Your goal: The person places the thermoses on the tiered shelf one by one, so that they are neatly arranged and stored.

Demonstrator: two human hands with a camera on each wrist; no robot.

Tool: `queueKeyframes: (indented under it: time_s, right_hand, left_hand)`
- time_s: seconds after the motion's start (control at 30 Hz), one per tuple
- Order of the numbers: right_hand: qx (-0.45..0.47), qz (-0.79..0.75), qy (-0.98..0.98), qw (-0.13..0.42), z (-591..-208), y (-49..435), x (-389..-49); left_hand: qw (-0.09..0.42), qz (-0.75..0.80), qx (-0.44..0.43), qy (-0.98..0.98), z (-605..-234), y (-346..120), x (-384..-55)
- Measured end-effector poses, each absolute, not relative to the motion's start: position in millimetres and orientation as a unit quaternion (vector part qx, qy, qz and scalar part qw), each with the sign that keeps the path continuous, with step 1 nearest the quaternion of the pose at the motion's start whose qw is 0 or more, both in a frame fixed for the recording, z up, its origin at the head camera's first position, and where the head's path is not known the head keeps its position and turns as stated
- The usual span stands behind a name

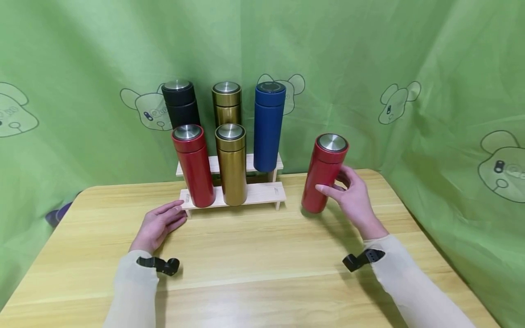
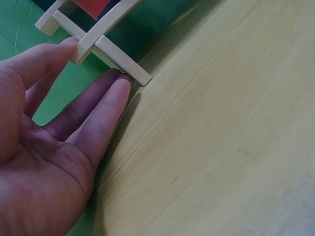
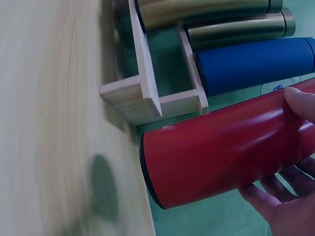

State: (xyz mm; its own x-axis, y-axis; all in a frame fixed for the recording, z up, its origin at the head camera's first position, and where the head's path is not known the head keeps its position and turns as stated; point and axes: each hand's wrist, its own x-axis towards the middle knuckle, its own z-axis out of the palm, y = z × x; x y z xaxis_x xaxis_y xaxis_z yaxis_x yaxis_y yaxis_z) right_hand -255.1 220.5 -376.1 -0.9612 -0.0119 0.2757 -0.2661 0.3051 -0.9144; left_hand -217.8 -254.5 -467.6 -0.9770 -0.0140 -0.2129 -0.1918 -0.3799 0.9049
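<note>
My right hand [image 1: 356, 196] grips a red thermos bottle [image 1: 317, 182] round its side, thumb in front and fingers behind. It is tilted and right of the two-tier wooden rack [image 1: 266, 193]; the right wrist view shows its base off the table. My left hand [image 1: 162, 223] has loosely extended fingers touching the left end of the rack's lower shelf and leg, as the left wrist view shows. On the lower shelf stand another red bottle [image 1: 194, 173] and a gold bottle [image 1: 233, 171]. Behind are a black bottle [image 1: 179, 105], another gold bottle [image 1: 227, 105] and a blue bottle [image 1: 268, 127].
Under everything lies a light wooden table [image 1: 246, 273] with rounded far corners. A green curtain [image 1: 328, 45] with bear drawings hangs behind and to the right. Something purple [image 1: 59, 214] shows beyond the table's left edge. Each wrist wears a small black camera on a strap.
</note>
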Motion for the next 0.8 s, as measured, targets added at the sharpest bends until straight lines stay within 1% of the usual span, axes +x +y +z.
queueKeyframes:
  time_s: [0.57, 0.8]
  right_hand:
    - [0.105, 0.611, -0.780, 0.088, -365, 197, -252]
    - [0.123, 0.618, -0.771, 0.090, -360, 188, -252]
  left_hand:
    - [0.054, 0.828, -0.087, 0.552, -467, -254, -215]
    - [0.058, 0.826, -0.087, 0.555, -465, -254, -216]
